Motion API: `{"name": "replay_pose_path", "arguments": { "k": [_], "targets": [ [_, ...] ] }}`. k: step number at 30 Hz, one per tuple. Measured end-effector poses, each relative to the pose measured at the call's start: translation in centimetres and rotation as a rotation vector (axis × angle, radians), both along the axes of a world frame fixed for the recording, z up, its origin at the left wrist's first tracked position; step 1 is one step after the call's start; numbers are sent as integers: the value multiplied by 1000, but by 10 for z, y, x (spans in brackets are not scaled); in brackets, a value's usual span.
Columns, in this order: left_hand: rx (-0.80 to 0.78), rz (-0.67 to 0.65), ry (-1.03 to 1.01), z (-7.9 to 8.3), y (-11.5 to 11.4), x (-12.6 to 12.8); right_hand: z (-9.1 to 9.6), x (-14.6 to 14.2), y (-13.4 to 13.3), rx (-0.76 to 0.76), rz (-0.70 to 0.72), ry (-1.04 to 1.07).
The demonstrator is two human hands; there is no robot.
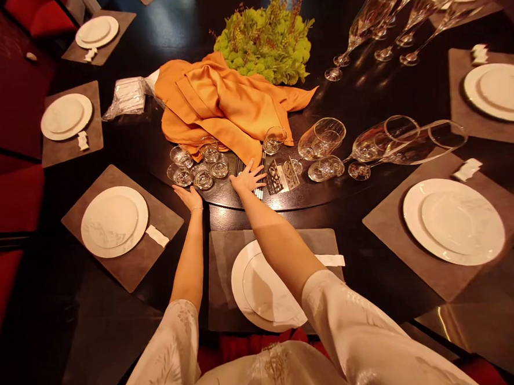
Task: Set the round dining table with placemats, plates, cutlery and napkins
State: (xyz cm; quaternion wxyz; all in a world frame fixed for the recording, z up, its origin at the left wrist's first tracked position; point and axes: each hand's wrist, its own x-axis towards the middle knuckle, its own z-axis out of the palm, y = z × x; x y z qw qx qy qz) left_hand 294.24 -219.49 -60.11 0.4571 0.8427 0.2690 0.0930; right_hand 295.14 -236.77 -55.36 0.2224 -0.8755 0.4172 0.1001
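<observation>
My left hand [189,198] is open, palm up, just in front of a cluster of several small glasses [202,176]. Its fingertips come close to the nearest glass; whether they touch it I cannot tell. Fingers spread, my right hand [248,178] reaches over a bundle of dark chopsticks [259,190] with pale ends, and partly hides them. I cannot tell whether the hand rests on them. Right of it is a patterned black-and-gold card [283,176]. Behind both hands lies a heap of orange cloth napkins [220,99], with another small glass [274,140] at its edge.
Stemmed glasses [387,141] stand at the right, with tall flutes [421,25] farther back. A green plant centrepiece [267,41] and a plastic-wrapped packet [128,96] flank the napkins. Place settings surround the dark table, including a plate [249,286] under my right arm.
</observation>
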Motion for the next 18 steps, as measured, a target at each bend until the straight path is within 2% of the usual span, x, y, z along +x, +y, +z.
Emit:
{"name": "replay_pose_path", "arguments": {
  "k": [2, 5, 7, 9, 11, 14, 16, 18],
  "targets": [
    [-15, 54, -26, 3, -6, -18, -1, -4, -6, -32, 14, 3],
    [-27, 107, -86, 7, -27, -58, -1, -15, -14, -65, -5, 1],
    [-66, 39, -123, 12, -47, -83, 0, -22, -15, -80, -2, -17],
    [-130, -92, -132, 18, -66, -96, 3, -26, -15, -67, 11, -16],
    [-195, -236, -85, 26, -81, -96, 6, -27, -16, -28, 6, 6],
    [-275, -424, 94, 36, -96, -79, 11, -26, -23, 23, -19, 43],
    [-328, -488, 210, 38, -103, -67, 14, -26, -29, 33, -22, 59],
    [-368, -496, 268, 38, -109, -58, 16, -30, -35, 27, 4, 73]
  ]
}}
